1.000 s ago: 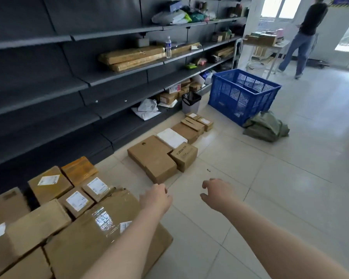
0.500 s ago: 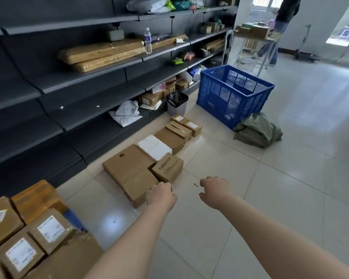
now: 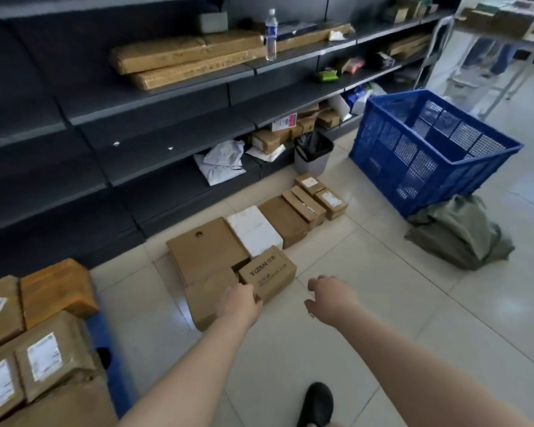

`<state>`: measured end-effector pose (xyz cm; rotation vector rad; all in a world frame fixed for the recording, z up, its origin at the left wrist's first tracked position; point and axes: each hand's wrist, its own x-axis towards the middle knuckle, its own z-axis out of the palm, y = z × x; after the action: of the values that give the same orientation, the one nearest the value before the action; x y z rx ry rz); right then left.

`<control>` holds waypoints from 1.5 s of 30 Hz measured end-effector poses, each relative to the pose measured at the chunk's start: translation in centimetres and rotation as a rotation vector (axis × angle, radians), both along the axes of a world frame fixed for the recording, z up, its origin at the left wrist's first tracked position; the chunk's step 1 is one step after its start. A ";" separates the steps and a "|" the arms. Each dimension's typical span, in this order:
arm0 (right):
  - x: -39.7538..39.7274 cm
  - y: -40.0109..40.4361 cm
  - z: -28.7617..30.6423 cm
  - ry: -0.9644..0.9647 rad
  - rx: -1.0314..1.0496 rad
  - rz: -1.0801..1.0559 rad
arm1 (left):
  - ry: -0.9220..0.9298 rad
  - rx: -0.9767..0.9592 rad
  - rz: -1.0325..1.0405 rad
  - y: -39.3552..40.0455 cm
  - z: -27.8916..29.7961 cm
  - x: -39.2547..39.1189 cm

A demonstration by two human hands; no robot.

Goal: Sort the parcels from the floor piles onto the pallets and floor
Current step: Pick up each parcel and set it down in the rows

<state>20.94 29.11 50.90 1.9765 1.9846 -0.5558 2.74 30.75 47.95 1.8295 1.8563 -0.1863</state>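
Note:
A row of cardboard parcels lies on the tiled floor along the dark shelving. Nearest is a small brown box printed YIZAN, beside a large flat box and a lower brown box. Behind them sit a white box, a brown box and several small labelled boxes. My left hand reaches the YIZAN box's near left corner with loosely curled fingers touching it. My right hand hovers over the floor just right of that box, fingers loosely curled, holding nothing.
Labelled parcels are stacked on a blue pallet at the lower left. A blue mesh crate, a green sack and a lined bin stand beyond the row. Dark shelves hold long wrapped packages. My shoe shows below.
I have moved forward and right: the pallet stack has slid to the left edge and the floor row is closer. Both hands have advanced, and the left now touches the YIZAN box.

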 end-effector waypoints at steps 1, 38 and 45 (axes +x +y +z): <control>1.1 1.6 -0.5 0.009 -0.025 0.016 | -0.004 -0.021 0.035 1.2 -0.5 0.8; 8.1 31.7 -55.9 0.681 0.048 -0.686 | -0.667 0.015 1.297 23.2 -54.3 8.5; 4.2 22.9 -27.4 0.781 0.073 -0.577 | -0.647 0.172 1.289 14.4 -26.0 3.1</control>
<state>25.10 51.99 23.46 2.6573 1.7429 -1.6138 5.84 45.16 21.96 0.3622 2.1376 0.9075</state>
